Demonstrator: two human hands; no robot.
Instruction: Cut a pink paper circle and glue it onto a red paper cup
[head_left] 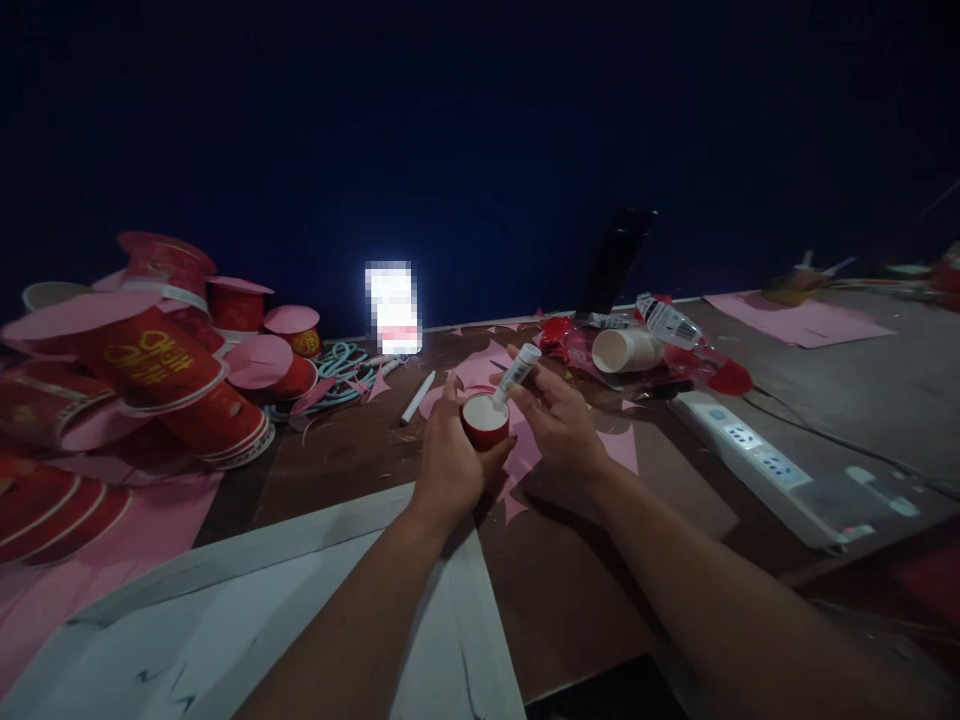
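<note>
My left hand (448, 455) is wrapped round a small red paper cup (486, 436), whose round white end faces up toward me. Between the fingers of my right hand (559, 415) is a white glue stick (517, 373), tilted, with its lower end at the cup's rim. Whether that end is the cup's mouth or its base I cannot tell. Cut scraps of pink paper (619, 448) lie under and around both hands. A white pen (418, 398) rests on the brown table just left of the cup.
Red cups with pink discs (161, 350) are heaped at the left. Behind the pen stand a lit phone (394, 310) and coiled cable (341, 370). White cups (628, 350) in plastic wrap and a power strip (757, 465) lie at the right. A white board (300, 590) covers the front left.
</note>
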